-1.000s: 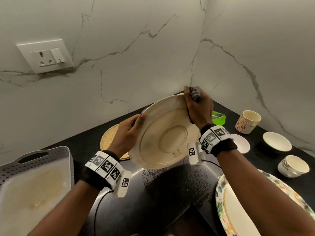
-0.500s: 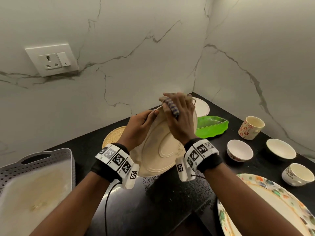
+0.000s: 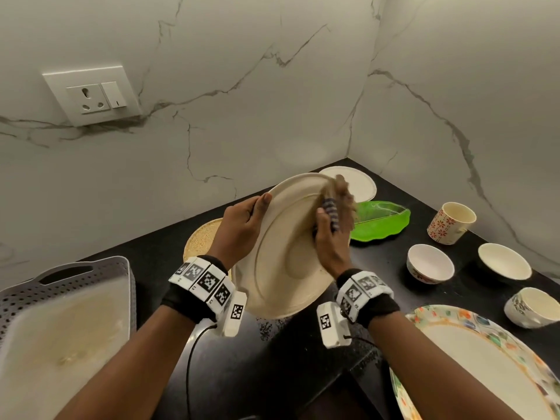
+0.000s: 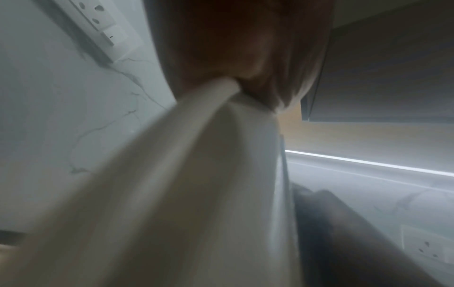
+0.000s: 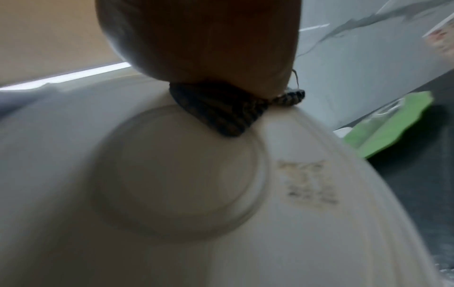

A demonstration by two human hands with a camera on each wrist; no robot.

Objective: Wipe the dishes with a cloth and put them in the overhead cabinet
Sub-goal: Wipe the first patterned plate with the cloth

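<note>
Head view looks down at a black counter (image 3: 272, 374) set in a corner of marbled wall, where a person holds a cream plate (image 3: 281, 262) tilted up on edge above the surface, its underside with the raised foot ring turned toward the camera. The left hand (image 3: 239, 228) grips the plate's left rim, thumb over the near face and fingers curled behind it. The right hand (image 3: 331, 234) presses a striped dark-and-light cloth (image 3: 330, 212) against the upper right part of the underside; its fingers are motion-blurred, so how tightly they close around the cloth cannot be told, though the cloth sits bunched under them. In the right wrist view the cloth (image 5: 221, 112) lies pinned between the hand and the plate (image 5: 294, 213) just above the foot ring, beside a faint printed mark. The left wrist view is blurred and shows little more than the plate's rim (image 4: 196, 155) running into the hand, with a wall socket (image 4: 98, 21) behind. Around the plate on the counter: a woven round mat (image 3: 203, 241) partly hidden behind the left hand, a small white plate (image 3: 354, 183) in the corner, a green leaf-shaped dish (image 3: 381, 221), a patterned cup (image 3: 451, 222), two white bowls (image 3: 430, 263) (image 3: 504, 265), a mug (image 3: 533, 307) near the right edge, and a large plate with a colourful border (image 3: 485, 368) at lower right. A grey perforated tray (image 3: 60, 298) sits at lower left.
</note>
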